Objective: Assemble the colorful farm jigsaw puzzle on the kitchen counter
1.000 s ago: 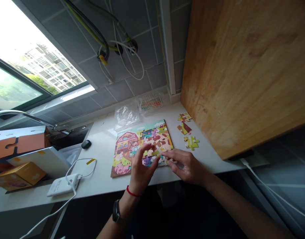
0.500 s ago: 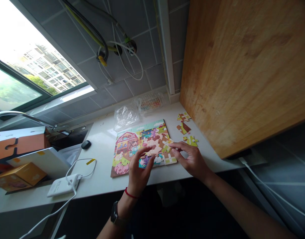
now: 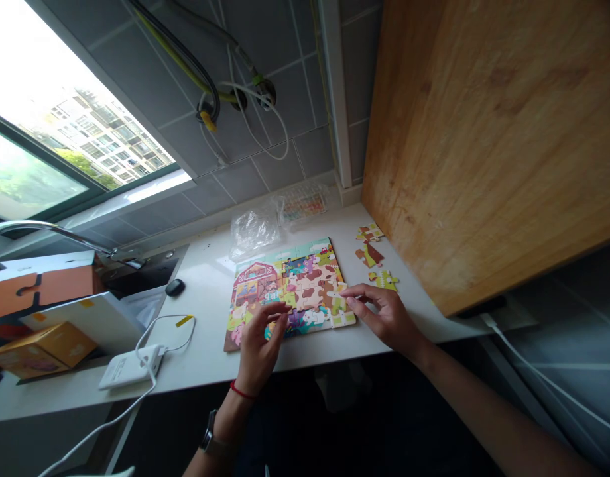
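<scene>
A farm-scene jigsaw puzzle (image 3: 250, 288) lies on the white counter, with a dark gap near its upper middle. My right hand (image 3: 382, 315) pinches a green and white puzzle piece (image 3: 338, 301) at the puzzle's right edge; I cannot tell whether the piece is seated. Over the lower left part of the puzzle hovers my left hand (image 3: 262, 338), its thumb and fingers apart and nothing between them. Right of the puzzle lie loose pieces: a patterned one (image 3: 369, 232), a brown and green one (image 3: 369, 254) and a green one (image 3: 384, 279).
Crumpled clear plastic (image 3: 255, 230) lies behind the puzzle. A wooden board (image 3: 484, 152) leans at the right. On the left are a white power bank (image 3: 128, 368) with a cable, a black oval object (image 3: 174, 287), boxes (image 3: 46, 344) and a faucet (image 3: 61, 230).
My left hand has moved left and down, uncovering the puzzle's middle. My right hand stays at the right edge with the piece, almost unmoved.
</scene>
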A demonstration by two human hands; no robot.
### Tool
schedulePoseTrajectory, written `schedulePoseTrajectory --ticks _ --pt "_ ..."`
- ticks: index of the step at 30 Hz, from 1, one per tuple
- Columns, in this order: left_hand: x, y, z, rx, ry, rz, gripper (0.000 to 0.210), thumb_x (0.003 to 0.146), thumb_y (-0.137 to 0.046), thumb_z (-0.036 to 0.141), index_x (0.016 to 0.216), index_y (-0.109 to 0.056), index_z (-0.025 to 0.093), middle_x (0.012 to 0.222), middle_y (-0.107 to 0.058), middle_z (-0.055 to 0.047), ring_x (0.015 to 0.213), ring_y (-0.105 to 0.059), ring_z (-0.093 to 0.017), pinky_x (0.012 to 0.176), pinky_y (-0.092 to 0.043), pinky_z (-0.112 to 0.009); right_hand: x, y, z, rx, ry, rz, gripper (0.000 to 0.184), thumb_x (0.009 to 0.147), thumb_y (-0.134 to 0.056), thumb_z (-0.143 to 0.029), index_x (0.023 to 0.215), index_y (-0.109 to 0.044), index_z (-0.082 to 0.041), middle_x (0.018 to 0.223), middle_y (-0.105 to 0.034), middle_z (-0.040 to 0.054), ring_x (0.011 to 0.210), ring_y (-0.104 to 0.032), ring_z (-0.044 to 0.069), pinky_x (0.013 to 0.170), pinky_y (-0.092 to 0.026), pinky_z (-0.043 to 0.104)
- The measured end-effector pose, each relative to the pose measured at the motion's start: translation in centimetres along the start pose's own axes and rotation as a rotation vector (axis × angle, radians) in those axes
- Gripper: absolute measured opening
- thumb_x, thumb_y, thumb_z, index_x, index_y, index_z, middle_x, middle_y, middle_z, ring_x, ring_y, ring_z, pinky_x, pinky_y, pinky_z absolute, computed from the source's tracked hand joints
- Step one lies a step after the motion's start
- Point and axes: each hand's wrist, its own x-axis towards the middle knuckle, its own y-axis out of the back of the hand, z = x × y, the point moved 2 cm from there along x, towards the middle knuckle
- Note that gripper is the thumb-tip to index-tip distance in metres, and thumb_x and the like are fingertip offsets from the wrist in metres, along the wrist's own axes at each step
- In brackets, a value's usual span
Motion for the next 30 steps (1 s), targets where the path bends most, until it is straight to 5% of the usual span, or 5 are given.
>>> schedulePoseTrajectory --ticks 10,15,20,23,30 --pt "0.4 -0.1 1.2 -0.09 -0.004 -0.06 0.028 0.099 -0.068 0.04 0.117 -0.067 0.018 0.106 -0.079 -0.011 0.097 -0.078 -0.023 0.084 -0.066 -0.034 -0.4 -0.2 -0.9 -0.016 0.157 -0.173 0.037 0.097 -0.059 -0.027 0.131 -0.072 -0.021 0.107 -0.08 0.0091 0.09 -0.074 0.02 0.08 -0.061 0.032" --pt "0.2 0.6 1.8 0.144 -0.147 -0.177 0.051 0.09 -0.08 0.038 0.137 -0.064 0.025 0.132 -0.072 -0.012 0.115 -0.073 -0.026 0.093 -0.065 -0.039 -1.5 -1.9 -1.3 -0.1 0.257 -0.282 0.049 0.094 -0.061 -0.024 0.143 -0.065 -0.023 0.133 -0.074 0.0126 0.123 -0.069 0.027 0.103 -0.057 0.042" --pt "-0.9 0.4 1.6 0.29 -0.289 -0.151 0.049 0.089 -0.079 0.026 0.136 -0.067 0.029 0.128 -0.075 -0.008 0.118 -0.072 -0.025 0.101 -0.062 -0.041 -2.7 -3.6 -1.5 -0.136 0.283 -0.439 0.059 0.092 -0.063 -0.023 0.151 -0.058 -0.022 0.137 -0.072 0.0127 0.112 -0.074 0.027 0.109 -0.054 0.047" --pt "-1.0 0.4 1.3 0.288 -0.306 -0.13 0.041 0.09 -0.074 0.019 0.131 -0.07 0.027 0.122 -0.077 -0.007 0.112 -0.075 -0.024 0.098 -0.064 -0.038 -2.9 -3.9 -1.6 -0.187 0.311 -0.496 0.059 0.092 -0.064 -0.024 0.151 -0.057 -0.022 0.137 -0.072 0.0128 0.124 -0.069 0.03 0.112 -0.052 0.049" --pt "-1.3 1.2 0.6 0.324 -0.342 -0.202 0.046 0.087 -0.083 0.033 0.13 -0.07 0.026 0.122 -0.077 -0.009 0.112 -0.075 -0.027 0.097 -0.065 -0.042 -3.0 -4.4 -2.0 -0.281 0.333 -0.587 0.057 0.093 -0.065 -0.028 0.149 -0.059 -0.017 0.134 -0.074 0.0135 0.121 -0.068 0.032 0.108 -0.054 0.049"
